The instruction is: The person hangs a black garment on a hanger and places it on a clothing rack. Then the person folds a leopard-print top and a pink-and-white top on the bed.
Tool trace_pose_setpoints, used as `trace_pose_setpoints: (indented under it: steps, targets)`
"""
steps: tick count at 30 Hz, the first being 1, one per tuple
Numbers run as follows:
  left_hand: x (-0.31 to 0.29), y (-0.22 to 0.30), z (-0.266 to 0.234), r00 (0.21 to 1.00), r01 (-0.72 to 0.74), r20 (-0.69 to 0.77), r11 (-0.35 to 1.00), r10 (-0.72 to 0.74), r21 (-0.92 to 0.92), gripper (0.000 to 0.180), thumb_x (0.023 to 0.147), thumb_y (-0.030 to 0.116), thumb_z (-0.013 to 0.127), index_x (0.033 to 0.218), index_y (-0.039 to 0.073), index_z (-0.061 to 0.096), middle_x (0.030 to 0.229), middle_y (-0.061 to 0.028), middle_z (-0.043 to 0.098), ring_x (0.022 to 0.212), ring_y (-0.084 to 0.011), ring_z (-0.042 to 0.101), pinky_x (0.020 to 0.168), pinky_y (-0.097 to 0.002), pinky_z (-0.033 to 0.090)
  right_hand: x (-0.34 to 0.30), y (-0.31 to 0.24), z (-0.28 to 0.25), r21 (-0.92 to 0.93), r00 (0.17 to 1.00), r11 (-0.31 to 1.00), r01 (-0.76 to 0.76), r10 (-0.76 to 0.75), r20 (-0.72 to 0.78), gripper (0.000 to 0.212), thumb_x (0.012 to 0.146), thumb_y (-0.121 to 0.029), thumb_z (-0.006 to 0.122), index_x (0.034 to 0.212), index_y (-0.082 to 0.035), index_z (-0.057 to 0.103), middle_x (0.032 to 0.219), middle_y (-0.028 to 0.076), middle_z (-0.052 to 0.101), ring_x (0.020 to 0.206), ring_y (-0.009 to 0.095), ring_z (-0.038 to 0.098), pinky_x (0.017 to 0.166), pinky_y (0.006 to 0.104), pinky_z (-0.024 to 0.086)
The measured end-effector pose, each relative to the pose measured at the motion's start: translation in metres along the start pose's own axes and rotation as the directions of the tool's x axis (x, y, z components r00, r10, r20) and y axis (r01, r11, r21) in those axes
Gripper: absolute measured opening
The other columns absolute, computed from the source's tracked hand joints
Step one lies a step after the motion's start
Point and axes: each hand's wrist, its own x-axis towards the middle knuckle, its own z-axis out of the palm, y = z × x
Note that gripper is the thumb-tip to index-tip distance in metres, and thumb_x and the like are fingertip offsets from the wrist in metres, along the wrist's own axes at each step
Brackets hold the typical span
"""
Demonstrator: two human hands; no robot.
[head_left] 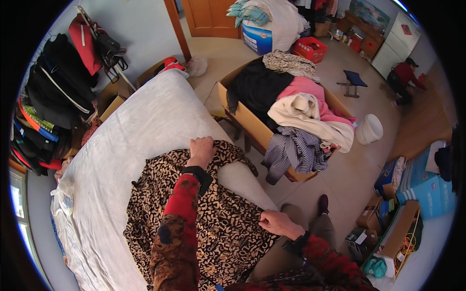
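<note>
A leopard-print garment [160, 194] in black and tan lies spread over the near side of a bed with a whitish cover [150, 114]. My left hand [201, 151] is closed on the garment's upper part, by the bed's edge, its fingers curled into the cloth. Lower and to the right, my right hand [280, 224] pinches the garment's right border, close to my leg. Between the two hands the cloth curves away and a patch of the cover shows. The garment's lowest part is hidden by my left forearm and the picture's rim.
Right of the bed stands a cardboard box [257, 127] heaped with clothes. Beyond it are a white bucket [370, 129], a folding stool [352, 82] and a red crate [309, 50]. A person [405, 80] crouches at far right. Dark clothes [60, 72] hang along the left wall.
</note>
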Motion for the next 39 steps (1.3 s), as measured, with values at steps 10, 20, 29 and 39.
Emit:
trace_pose_setpoints:
  steps: [10,20,29,39]
  targets:
    - [-0.051,0.014,-0.062,0.907,-0.007,0.222,0.541,0.357,-0.841,0.02,0.089,0.014,0.062,0.099,-0.002,0.061,0.08,-0.0023,0.061,0.078,-0.0083,0.053,0.074,-0.0253,0.046,0.03,-0.019,-0.034,0.883,0.984,0.446,-0.144,0.159,0.08,0.035,0.096,-0.032,0.056,0.098,0.003,0.058,0.093,0.012,0.067,0.079,0.017,0.064,0.068,0.0324,0.05]
    - [-0.094,-0.021,-0.115,0.911,0.065,0.261,0.515,0.318,-0.855,0.015,0.09,0.005,0.058,0.105,0.001,0.059,0.096,0.0032,0.059,0.091,-0.0052,0.052,0.084,-0.0213,0.042,0.139,-0.08,-0.052,0.821,0.967,-0.569,0.047,0.233,0.107,0.041,0.095,-0.037,0.055,0.122,-0.007,0.055,0.12,0.005,0.061,0.111,0.022,0.056,0.099,0.0385,0.044]
    - [-0.131,-0.051,-0.058,0.965,0.159,0.06,0.388,-0.254,-0.908,0.025,0.097,0.022,0.053,0.111,0.002,0.06,0.098,-0.0033,0.065,0.088,-0.0104,0.059,0.08,-0.0249,0.048,0.091,-0.127,-0.158,0.793,0.672,0.285,0.538,0.423,-0.608,0.028,0.089,-0.025,0.065,0.109,-0.007,0.061,0.102,0.002,0.066,0.092,0.015,0.064,0.083,0.0328,0.051]
    - [-0.143,-0.102,0.016,0.769,0.405,-0.324,0.812,-0.551,-0.42,0.038,0.091,0.029,0.06,0.12,0.005,0.053,0.1,-0.0174,0.065,0.085,-0.0325,0.065,0.07,-0.04,0.053,0.052,-0.109,-0.163,0.756,0.746,0.333,0.563,0.189,-0.638,0.031,0.092,-0.017,0.061,0.117,0.002,0.056,0.106,0.008,0.064,0.089,0.014,0.064,0.082,0.0278,0.051]
